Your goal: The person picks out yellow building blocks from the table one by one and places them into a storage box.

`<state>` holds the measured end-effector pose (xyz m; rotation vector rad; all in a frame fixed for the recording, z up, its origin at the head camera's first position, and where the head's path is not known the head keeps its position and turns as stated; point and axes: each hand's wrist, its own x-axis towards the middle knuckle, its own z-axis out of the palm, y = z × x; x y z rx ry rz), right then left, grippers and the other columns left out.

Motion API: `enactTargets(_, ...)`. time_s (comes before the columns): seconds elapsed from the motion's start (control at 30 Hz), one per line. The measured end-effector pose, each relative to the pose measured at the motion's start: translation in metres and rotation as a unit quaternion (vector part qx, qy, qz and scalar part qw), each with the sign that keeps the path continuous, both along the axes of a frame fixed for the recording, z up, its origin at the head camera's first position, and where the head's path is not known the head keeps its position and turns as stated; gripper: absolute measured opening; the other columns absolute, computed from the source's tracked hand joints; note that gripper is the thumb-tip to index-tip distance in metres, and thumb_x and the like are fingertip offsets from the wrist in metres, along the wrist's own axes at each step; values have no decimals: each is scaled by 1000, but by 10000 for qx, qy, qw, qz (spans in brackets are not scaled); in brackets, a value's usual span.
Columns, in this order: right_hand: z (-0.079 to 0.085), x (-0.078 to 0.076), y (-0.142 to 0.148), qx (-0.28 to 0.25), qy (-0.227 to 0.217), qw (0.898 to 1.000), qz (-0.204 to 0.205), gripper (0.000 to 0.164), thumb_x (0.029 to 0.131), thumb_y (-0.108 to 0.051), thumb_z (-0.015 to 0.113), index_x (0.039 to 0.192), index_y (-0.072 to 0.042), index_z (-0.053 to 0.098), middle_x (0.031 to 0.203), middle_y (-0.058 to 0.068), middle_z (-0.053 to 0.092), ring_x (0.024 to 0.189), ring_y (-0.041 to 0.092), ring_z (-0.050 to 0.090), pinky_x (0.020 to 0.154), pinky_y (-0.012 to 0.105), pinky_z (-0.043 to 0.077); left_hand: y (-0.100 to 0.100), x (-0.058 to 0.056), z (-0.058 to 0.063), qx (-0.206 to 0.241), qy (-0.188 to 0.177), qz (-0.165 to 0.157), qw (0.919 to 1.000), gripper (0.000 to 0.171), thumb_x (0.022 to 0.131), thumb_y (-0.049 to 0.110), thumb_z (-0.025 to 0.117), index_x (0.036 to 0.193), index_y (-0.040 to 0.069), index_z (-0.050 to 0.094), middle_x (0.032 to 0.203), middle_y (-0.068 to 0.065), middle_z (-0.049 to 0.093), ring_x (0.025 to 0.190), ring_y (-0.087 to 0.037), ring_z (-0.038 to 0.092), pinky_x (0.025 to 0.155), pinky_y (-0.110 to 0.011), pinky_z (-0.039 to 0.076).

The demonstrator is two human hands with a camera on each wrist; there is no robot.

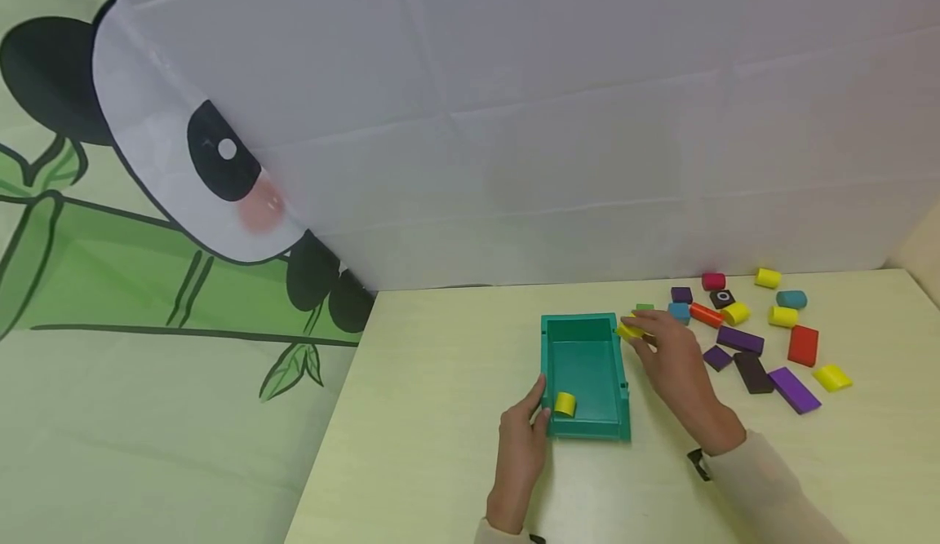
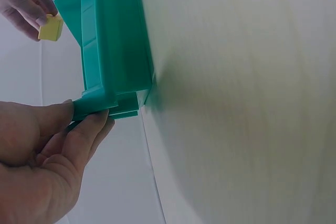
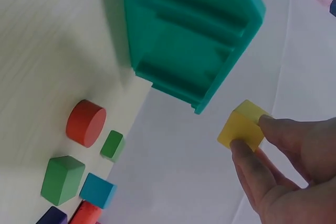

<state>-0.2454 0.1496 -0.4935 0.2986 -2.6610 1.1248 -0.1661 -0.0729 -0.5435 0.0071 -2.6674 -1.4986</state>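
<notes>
A green plastic bin [image 1: 587,428] stands on the table with a yellow block [image 1: 565,404] inside, near its front left corner. My left hand [image 1: 523,446] grips the bin's left rim, thumb on one side and fingers on the other, as the left wrist view shows of the rim [image 2: 92,100]. My right hand [image 1: 671,364] pinches another yellow block [image 3: 242,124] between thumb and fingertips. That block is raised beside the bin's right wall, near its back corner.
Right of the bin lie several loose blocks, among them a red block [image 1: 804,346], a purple block [image 1: 795,390], a black block [image 1: 752,373] and a blue cylinder [image 1: 791,298]. A red cylinder [image 3: 85,123] and a green block [image 3: 63,180] lie near the bin. A white curtain [image 1: 587,161] hangs behind the table.
</notes>
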Motion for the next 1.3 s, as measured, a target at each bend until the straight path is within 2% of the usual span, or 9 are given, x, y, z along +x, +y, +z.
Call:
enactTargets(0.23, 3, 6, -10, 13, 59, 9998, 177, 33, 81, -1, 66, 112, -12, 63, 116, 11, 55, 98, 28, 55, 76, 45, 54, 1, 0, 0, 7, -13, 12, 10000, 51, 89, 3, 55, 135, 17, 39, 135, 4, 40, 119, -9, 36, 98, -33, 38)
enactTargets(0.5, 3, 13, -25, 62, 173, 9987, 467, 34, 80, -3, 68, 113, -12, 62, 118, 10, 55, 104, 29, 52, 77, 43, 54, 1, 0, 1, -44, -15, 15, 10000, 51, 89, 3, 55, 135, 18, 39, 135, 6, 39, 119, -8, 36, 98, -33, 38)
enactTargets(0.73, -3, 18, -38, 198, 304, 9972, 657, 33, 78, -6, 70, 110, -12, 64, 116, 10, 57, 109, 30, 50, 85, 48, 49, 1, 0, 0, -34, 80, 15, 10000, 51, 89, 3, 55, 135, 18, 39, 135, -4, 43, 118, -9, 37, 98, -35, 39)
enactTargets(0.9, -5, 22, -50, 140, 214, 9970, 737, 33, 77, -4, 70, 108, -11, 65, 114, 9, 58, 108, 29, 50, 86, 48, 49, 0, 0, 0, -51, 90, 31, 9999, 50, 89, 3, 55, 135, 17, 40, 134, -2, 43, 117, -9, 38, 97, -36, 40)
enactTargets(1.3, -21, 26, -66, 71, 122, 9956, 925, 31, 75, 1, 71, 103, -10, 67, 110, 7, 59, 105, 25, 51, 85, 45, 50, -1, 1, 1, 23, 186, -14, 9998, 49, 89, 1, 55, 134, 15, 41, 132, -2, 44, 117, -10, 39, 97, -36, 39)
